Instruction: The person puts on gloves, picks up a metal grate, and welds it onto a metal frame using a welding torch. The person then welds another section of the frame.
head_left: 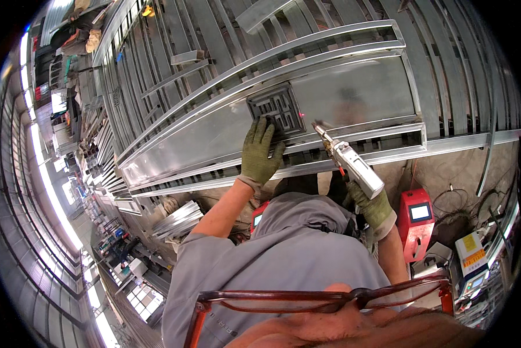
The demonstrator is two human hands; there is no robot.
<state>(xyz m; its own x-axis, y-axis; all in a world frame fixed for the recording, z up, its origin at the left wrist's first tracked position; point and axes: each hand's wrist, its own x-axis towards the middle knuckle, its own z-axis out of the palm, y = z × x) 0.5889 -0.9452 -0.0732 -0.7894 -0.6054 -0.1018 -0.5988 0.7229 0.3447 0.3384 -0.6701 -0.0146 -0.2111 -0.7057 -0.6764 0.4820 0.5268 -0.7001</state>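
Patterned square metal panel [276, 109] sits flat against the long steel sheet of a gate frame [353, 87], close to the sheet's middle, its edges turned slightly off square with the frame rails. By its look it is stiff and thin, light enough for one palm to pin, with a slick bare-metal face and probably sharp edges; pressing on its flat face or lower corner looks like the safest hold, and a pinch at the rim would be the way to lift it. It has no real long axis, being square; its maze-like slots run along and across the frame.

The left hand [260, 152], in a green work glove, lies spread and flat, fingers on the panel's lower left corner, pressing rather than closing round anything. The right hand [373, 207], gloved the same, has its grip clenched on the handle of a handheld welding gun [350, 162]. The gun's long axis slants from lower right to upper left, and its narrow nozzle points at the sheet just beside the panel's lower right corner, where a small red light spot [301, 115] shows.

The gate frame runs long from left to right across the view, built of box-section rails. Below it stand a red machine with a screen [416, 223] and loose cables on the floor [463, 174].
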